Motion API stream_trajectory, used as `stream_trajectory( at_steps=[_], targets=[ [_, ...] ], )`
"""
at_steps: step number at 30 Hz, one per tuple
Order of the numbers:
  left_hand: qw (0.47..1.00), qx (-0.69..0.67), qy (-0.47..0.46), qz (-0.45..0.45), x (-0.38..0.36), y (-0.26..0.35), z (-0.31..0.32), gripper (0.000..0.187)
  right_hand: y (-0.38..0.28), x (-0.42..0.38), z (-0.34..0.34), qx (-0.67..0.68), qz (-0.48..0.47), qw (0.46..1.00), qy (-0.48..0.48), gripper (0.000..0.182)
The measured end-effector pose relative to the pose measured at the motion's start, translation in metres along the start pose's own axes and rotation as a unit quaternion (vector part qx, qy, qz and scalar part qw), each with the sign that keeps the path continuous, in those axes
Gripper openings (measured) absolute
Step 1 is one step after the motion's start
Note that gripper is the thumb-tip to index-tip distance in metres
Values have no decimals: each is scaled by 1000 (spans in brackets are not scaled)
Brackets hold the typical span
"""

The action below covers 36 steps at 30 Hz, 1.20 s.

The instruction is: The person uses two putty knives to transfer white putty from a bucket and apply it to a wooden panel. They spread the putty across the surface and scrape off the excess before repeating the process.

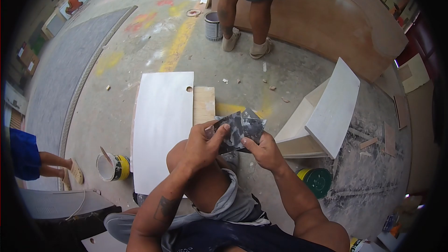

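Note:
Both of my hands hold dark, dust-smeared sandpaper (229,131) in front of my raised knee. My left hand (201,145) pinches its left part, thumb on top. My right hand (267,153) grips the right part, thumb pressed near the middle. The pieces overlap at angles between the thumbs; the fingers underneath are hidden. Just left of my hands lies a white panel (163,121) with a round hole near its far right corner. A bare wooden board (204,100) shows beside that panel. To the right stands a white angled panel piece (333,112).
An open tub (106,168) with a stick in it stands at left, and a green-lidded tub (318,183) at right. Ahead, a person's legs (259,18) are beside a metal can (213,27) and a large curved wooden panel (322,23). Another person's legs (56,161) are at left.

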<state>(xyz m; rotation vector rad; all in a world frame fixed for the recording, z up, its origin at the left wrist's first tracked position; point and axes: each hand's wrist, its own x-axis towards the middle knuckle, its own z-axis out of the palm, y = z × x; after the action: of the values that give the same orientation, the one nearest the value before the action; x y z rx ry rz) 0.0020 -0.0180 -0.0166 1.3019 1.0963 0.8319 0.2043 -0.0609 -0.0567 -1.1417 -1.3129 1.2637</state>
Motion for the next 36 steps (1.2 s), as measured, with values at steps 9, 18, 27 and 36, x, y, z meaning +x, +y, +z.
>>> stream_trajectory(
  at_steps=[9, 18, 27, 36],
  targets=[
    [999, -27, 25, 4, 5, 0, -1, 31, -4, 4, 18, -7, -28, 996, 80, 25],
    [999, 32, 16, 8, -1, -4, -5, 31, 7, -1, 12, 6, 38, 999, 19, 22],
    [998, 66, -22, 12, -2, -5, -10, 32, -2, 3, 2, 3, 67, 995, -79, 30],
    [995, -99, 11, -21, 9, 2, -2, 31, -5, 4, 9, 55, -40, 997, 48, 41]
  ],
)
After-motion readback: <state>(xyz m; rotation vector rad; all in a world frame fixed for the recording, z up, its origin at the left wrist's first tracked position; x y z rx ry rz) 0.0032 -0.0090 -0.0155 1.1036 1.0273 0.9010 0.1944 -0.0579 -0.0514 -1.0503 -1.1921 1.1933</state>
